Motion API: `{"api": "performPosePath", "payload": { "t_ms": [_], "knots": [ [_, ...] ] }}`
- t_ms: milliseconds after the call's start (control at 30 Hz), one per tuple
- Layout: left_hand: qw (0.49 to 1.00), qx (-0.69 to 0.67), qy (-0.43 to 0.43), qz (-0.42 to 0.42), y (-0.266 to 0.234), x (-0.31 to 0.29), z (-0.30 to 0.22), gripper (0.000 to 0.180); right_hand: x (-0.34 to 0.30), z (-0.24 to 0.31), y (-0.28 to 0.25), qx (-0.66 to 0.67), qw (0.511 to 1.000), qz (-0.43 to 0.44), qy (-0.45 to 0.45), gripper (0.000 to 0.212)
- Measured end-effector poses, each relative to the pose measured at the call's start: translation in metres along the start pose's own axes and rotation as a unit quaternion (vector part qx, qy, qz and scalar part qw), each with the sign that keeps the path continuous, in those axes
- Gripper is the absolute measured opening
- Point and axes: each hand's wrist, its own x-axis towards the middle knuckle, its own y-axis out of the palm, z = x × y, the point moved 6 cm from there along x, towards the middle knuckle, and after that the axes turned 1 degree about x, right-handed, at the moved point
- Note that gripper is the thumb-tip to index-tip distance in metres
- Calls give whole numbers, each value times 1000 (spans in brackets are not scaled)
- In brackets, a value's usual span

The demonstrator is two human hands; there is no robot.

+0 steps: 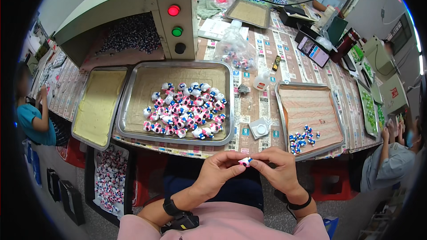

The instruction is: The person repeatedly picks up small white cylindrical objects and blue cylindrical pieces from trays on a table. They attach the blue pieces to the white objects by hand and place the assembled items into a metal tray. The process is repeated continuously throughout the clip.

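Observation:
A small white, pink and blue toy figurine (245, 162) is held between both my hands at the table's near edge. My left hand (212, 172) pinches its left side between thumb and fingers. The thumb and fingertips of my right hand (279, 169) close on its right side, by the blue part. Ahead to the left, a metal tray (135, 86) bears a crowd of similar figurines (187, 111). To the right, a lined tray (307, 109) holds small blue and white pieces (301, 141) in its near left corner.
A yellow-lined tray (98, 106) lies left, under a beige machine (184, 13) with red and green lights. A white dish (259, 128), a small bottle (261, 81), a plastic bag (235, 49) and a phone (312, 51) are on the table. Other people sit around. A black crate (129, 186) stands on the floor.

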Motion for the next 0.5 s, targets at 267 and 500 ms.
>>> {"api": "performPosePath", "payload": {
  "t_ms": [267, 500],
  "knots": [
    [1000, -2, 24, 2, -1, -3, -2, 27, 2, -3, 4, 21, 999, 38, -10, 19],
    [999, 21, 31, 22, -10, -8, -20, 29, 3, -12, 12, 77, 993, 89, 32, 24]
  ]
}}
